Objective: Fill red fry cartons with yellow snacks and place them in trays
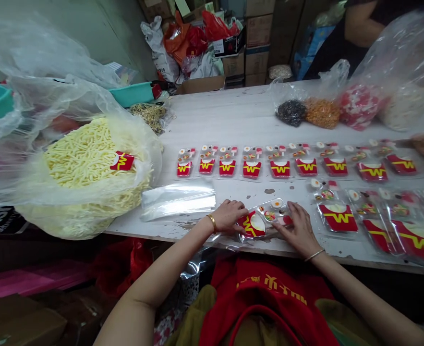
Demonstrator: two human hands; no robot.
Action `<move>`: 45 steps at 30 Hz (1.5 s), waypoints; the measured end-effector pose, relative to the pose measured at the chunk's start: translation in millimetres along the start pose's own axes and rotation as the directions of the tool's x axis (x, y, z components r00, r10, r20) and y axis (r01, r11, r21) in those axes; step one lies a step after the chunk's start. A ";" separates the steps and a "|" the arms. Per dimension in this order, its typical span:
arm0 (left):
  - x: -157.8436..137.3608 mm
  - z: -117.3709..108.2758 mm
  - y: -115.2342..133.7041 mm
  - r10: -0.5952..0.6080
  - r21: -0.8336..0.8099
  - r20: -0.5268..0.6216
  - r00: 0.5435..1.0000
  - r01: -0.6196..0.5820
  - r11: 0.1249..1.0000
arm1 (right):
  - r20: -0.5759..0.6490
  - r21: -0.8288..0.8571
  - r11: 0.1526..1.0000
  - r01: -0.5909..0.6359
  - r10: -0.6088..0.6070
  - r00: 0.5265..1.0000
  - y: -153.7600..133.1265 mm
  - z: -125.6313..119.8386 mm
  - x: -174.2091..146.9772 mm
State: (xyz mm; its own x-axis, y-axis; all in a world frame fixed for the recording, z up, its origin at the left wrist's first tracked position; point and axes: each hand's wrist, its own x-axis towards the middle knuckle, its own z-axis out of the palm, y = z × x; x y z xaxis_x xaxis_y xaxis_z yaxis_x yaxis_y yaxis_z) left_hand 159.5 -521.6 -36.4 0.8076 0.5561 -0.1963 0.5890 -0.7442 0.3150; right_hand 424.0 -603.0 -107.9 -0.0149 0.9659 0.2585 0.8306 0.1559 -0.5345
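A clear plastic packet (258, 222) lies near the table's front edge, turned sideways. In it are a red fries-box piece with a yellow zigzag and small toy-food pieces, one like a fried egg. My left hand (229, 216), with a gold bracelet at the wrist, grips its left end by the red piece. My right hand (300, 229) has thumb and fingers about its right end. Left of my hands lies a stack of empty clear bags (178, 199). Similar filled packets (252, 168) form a row behind, and more filled packets (337, 216) lie to the right.
A large open bag of pale yellow fry-like sticks (78, 154) fills the table's left side, a red fries-box piece on top. Bags of small dark pieces (291, 111), orange pieces (322, 113) and pink-red pieces (360, 103) stand at the back right. Another person (363, 24) is beyond.
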 end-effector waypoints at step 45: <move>94.1 -16.7 56.7 -0.200 -0.500 -0.544 0.815 -0.124 0.857 | -0.194 0.585 0.683 -0.437 0.641 0.743 119.7 -182.6 30.5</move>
State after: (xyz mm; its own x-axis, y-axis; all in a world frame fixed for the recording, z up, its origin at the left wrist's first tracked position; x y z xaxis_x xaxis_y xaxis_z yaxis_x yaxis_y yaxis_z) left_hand 268.4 -505.3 -21.5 0.5241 0.8034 0.2825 0.3901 -0.5214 0.7589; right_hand 624.5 -592.7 -17.1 0.6292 0.7772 0.0054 0.2483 -0.1945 -0.9490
